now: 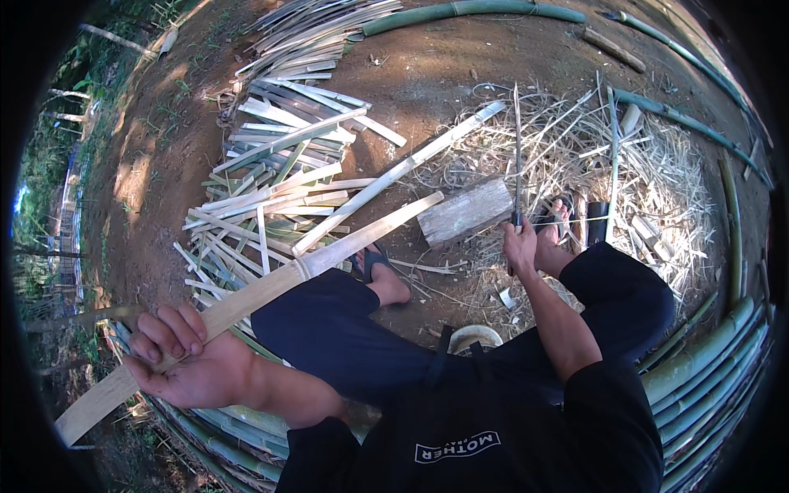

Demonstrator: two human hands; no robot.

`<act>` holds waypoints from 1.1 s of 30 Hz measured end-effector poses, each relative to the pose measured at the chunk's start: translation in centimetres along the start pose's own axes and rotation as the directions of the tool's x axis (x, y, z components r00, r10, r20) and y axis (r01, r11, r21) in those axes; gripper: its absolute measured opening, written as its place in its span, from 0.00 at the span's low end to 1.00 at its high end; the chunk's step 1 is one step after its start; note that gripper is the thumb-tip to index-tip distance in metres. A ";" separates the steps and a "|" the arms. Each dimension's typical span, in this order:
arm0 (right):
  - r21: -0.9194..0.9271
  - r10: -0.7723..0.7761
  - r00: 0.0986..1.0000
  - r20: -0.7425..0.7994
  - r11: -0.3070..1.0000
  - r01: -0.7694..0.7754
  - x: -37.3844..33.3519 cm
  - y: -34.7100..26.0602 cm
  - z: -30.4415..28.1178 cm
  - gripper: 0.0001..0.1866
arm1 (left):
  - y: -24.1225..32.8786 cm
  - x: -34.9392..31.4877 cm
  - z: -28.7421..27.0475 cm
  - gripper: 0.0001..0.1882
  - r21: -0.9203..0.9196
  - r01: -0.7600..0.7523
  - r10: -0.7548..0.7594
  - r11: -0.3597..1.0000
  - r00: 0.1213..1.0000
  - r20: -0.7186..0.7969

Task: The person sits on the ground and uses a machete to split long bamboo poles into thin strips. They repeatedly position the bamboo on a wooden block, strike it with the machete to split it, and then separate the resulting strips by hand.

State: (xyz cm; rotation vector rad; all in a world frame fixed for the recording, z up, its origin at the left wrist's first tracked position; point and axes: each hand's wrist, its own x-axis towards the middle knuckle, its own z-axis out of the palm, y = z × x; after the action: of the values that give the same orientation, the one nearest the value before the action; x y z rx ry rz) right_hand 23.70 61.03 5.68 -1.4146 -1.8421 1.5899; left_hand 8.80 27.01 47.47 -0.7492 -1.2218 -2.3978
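Observation:
My left hand point(182, 361) is closed round a long, pale split bamboo strip point(246, 302), which slants from the lower left up to the middle. Its far tip lies at the near end of a squared wooden block point(465, 214) on the ground; whether they touch I cannot tell. My right hand point(520, 246) grips the dark handle of a long, narrow-bladed knife point(518, 156). The blade points away from me, upright in the picture, just right of the block. Another long bamboo strip point(394, 179) lies slantwise beyond the one I hold.
Piles of split bamboo pieces point(283, 197) lie to the left. Thin shavings point(657, 181) cover the ground on the right. Green bamboo poles point(699, 366) are stacked near my right side, and another pole point(477, 8) lies at the back. My sandalled feet point(382, 275) flank the block.

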 end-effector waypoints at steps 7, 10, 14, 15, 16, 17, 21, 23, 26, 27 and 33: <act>-0.150 -0.243 0.937 0.252 0.947 0.286 -3.0 -7.3 -3.5 0.15 | 1.6 -0.5 2.3 0.17 0.040 -0.031 0.032 0.999 0.998 -0.045; -0.244 -0.354 0.900 0.254 0.877 0.414 -6.0 -8.0 -3.0 0.18 | -0.3 -0.7 2.7 0.16 0.037 -0.101 0.101 0.994 0.995 0.011; -0.373 -0.164 0.931 0.327 0.882 0.287 -8.6 -7.7 -1.7 0.20 | 0.2 -0.9 3.5 0.18 0.153 -0.147 0.150 0.977 0.989 -0.008; -0.407 -0.091 0.933 0.349 0.882 0.238 -9.0 -7.7 -1.5 0.21 | -0.2 -0.8 4.0 0.18 0.181 -0.169 0.172 0.969 0.985 0.000; -0.475 -0.034 0.919 0.393 0.848 0.235 -9.0 -7.1 -1.2 0.21 | -0.3 -0.8 4.2 0.19 0.208 -0.191 0.194 0.959 0.981 0.009; -0.486 -0.038 0.925 0.378 0.842 0.233 -8.8 -6.5 -1.2 0.21 | -0.4 -0.7 4.1 0.19 0.175 -0.177 0.175 0.969 0.984 0.024; -0.551 -0.010 0.945 0.328 0.810 0.200 -6.8 -2.5 -0.4 0.22 | -0.9 0.5 2.7 0.20 0.100 -0.140 0.142 0.985 0.990 -0.006; -0.569 0.047 0.958 0.283 0.812 0.128 -5.8 -1.7 0.1 0.22 | -1.4 1.3 2.2 0.20 0.151 -0.138 0.154 0.979 0.983 -0.100; -0.612 0.069 0.921 0.384 0.766 0.198 -5.9 -2.0 -0.7 0.23 | -1.9 2.4 1.1 0.19 0.270 -0.129 0.194 0.954 0.955 -0.227; -0.605 0.083 0.918 0.388 0.774 0.186 -5.4 -1.7 -0.5 0.23 | -2.0 2.6 0.4 0.19 0.279 -0.131 0.199 0.951 0.953 -0.230; -0.637 0.110 0.899 0.424 0.742 0.210 -2.8 -1.2 0.0 0.22 | -1.4 3.0 -3.2 0.19 0.246 -0.128 0.179 0.961 0.964 -0.198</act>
State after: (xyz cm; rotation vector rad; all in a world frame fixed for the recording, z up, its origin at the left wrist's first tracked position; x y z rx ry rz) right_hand 24.46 58.83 7.69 -1.2809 -2.9266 1.3309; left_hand 4.78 25.00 46.83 -0.4756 -1.2717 -2.1010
